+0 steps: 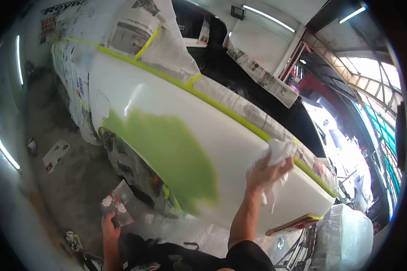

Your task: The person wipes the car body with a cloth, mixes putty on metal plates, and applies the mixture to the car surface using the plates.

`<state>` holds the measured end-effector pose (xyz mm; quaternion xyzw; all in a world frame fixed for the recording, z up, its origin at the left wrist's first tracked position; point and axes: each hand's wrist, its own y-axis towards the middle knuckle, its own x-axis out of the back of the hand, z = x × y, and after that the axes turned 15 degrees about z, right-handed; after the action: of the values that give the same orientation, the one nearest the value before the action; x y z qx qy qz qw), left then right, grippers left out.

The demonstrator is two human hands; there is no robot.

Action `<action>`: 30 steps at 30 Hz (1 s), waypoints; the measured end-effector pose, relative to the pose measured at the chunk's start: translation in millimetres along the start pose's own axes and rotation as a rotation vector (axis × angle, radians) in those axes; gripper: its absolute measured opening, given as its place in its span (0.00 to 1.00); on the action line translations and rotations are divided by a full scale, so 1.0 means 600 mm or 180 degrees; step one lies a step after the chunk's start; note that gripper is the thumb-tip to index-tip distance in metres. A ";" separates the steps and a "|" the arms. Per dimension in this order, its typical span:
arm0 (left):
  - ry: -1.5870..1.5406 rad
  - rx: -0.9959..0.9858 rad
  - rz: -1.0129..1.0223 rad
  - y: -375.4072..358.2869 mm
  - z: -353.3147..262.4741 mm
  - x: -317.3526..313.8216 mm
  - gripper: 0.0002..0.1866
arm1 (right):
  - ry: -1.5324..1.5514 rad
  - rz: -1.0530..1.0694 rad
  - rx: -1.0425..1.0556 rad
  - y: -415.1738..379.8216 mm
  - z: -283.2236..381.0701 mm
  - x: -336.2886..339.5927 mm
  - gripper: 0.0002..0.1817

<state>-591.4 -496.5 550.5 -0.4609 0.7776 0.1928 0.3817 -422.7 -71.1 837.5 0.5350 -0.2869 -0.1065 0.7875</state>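
Observation:
A white car rear side panel (233, 156) slants across the view, with a green patch (163, 153) above its covered wheel arch. My right hand (260, 176) is closed around a crumpled white cloth (282, 151) near the panel's upper edge, by the yellow-green masking tape (230, 112). One loose end of the cloth hangs below the hand. Low on the left, my left hand (110, 227) grips the lower edge of a thin flat plate (125, 191). White and red smears of what looks like putty lie on that plate.
Newspaper masking (264, 122) covers the window edges above the tape. A red tail light (294, 224) sits at the panel's lower right, near a plastic-wrapped bumper-like part (343, 237). On the floor at left are a newspaper sheet (56, 155) and a can (31, 145).

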 end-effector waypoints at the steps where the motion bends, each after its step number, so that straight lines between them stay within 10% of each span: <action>1: 0.0004 0.0021 0.0000 -0.007 -0.002 0.011 0.21 | -0.0567 -0.0081 0.0436 -0.008 -0.007 -0.014 0.22; 17: 0.0855 0.0141 -0.0316 0.154 -0.068 0.192 0.16 | -0.0777 0.1231 0.0854 -0.023 0.266 -0.265 0.35; 30: -0.0515 0.0538 -0.0380 0.207 -0.174 0.202 0.12 | -0.1043 0.1733 0.1405 -0.005 0.333 -0.334 0.33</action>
<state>-776.5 -571.6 516.8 -0.4555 0.7289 0.1402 0.4914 -698.3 -133.3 819.6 0.5718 -0.5565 0.0867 0.5966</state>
